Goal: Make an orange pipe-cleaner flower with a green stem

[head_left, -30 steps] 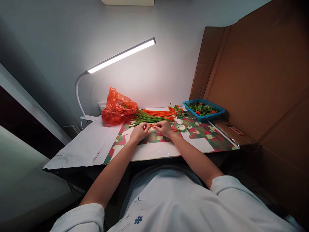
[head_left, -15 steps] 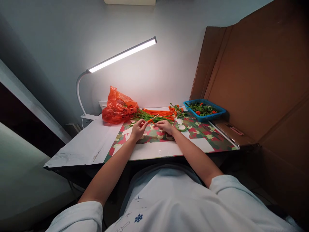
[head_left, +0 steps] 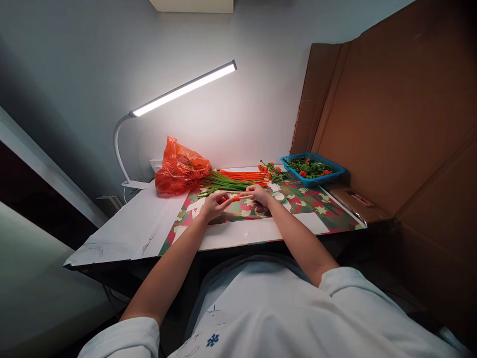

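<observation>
Above the white desk (head_left: 126,223), left hand (head_left: 215,205) and right hand (head_left: 258,194) pinch a thin tan wooden stick (head_left: 246,197). Any slackening could unwind its orange coil (head_left: 235,199)

Here's the bare left forearm (head_left: 175,263) slanting forward and inward, the bare right forearm (head_left: 300,238) mirroring it; bare left hand (head_left: 214,205) pinching, thumb extended, and bare right hand (head_left: 258,194) gripping with curled fingers, near but apart!
</observation>
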`<state>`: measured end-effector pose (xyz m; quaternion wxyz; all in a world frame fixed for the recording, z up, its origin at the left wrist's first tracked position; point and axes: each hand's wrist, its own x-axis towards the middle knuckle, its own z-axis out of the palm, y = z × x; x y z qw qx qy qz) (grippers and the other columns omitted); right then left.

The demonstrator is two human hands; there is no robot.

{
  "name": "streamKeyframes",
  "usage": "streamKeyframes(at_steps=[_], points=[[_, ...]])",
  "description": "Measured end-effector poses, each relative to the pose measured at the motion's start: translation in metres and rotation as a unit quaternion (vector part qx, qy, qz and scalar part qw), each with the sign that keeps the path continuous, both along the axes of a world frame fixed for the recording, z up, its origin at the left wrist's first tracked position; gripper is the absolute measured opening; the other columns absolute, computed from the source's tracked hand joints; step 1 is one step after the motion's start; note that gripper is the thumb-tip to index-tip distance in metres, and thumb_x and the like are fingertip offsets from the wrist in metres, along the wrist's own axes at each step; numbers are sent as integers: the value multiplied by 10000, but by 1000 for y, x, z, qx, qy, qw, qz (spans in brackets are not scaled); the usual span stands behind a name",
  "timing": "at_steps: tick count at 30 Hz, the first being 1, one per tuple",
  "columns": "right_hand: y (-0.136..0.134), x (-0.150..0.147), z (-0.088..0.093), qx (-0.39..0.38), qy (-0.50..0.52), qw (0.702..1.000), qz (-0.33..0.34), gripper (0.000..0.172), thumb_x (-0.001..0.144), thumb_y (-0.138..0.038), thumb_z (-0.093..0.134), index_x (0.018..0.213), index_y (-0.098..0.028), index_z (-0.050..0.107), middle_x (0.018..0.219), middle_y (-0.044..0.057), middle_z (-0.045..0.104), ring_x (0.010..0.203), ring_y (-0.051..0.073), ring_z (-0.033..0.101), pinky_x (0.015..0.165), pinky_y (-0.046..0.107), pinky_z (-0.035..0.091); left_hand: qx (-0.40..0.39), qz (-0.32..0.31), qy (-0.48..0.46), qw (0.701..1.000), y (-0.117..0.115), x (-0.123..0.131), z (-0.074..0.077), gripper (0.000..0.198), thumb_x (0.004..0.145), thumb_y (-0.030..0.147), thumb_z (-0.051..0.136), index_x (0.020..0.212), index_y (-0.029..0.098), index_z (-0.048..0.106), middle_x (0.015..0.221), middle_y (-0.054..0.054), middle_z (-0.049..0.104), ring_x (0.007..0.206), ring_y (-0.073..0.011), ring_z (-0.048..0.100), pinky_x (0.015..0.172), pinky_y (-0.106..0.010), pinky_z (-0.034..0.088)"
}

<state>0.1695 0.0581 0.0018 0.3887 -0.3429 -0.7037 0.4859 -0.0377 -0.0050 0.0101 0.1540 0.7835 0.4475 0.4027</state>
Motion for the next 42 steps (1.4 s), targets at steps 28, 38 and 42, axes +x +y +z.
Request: streamKeyframes(at_steps=[28,38,42], points=[[-18,-12,-3,276,-121,946,-122,367,815,-377,450,522,-200,318,501,-44,323,497,101,315,501,256,198,-29,255,195,947,2,13,1,255,904,431,452,841,235,603,740,-29,695,698,-209,625,541,-266,289],[-29,-15,-3,278,-152,944,-90,349,797,-341,473,514,-194,330,482,-51,319,487,97,283,501,263,165,-9,239,251,938,-3,21,1,233,893,402,471,869,230,627,798,-72,692,775,-242,647,578,-278,298],[-29,-15,-2,275,-151,946,-83,331,795,-299,473,511,-193,340,488,-46,340,501,101,293,520,267,178,-10,243,227,943,-1,22,0,198,878,380,497,842,225,616,773,-70,680,762,-242,642,568,-278,283]])
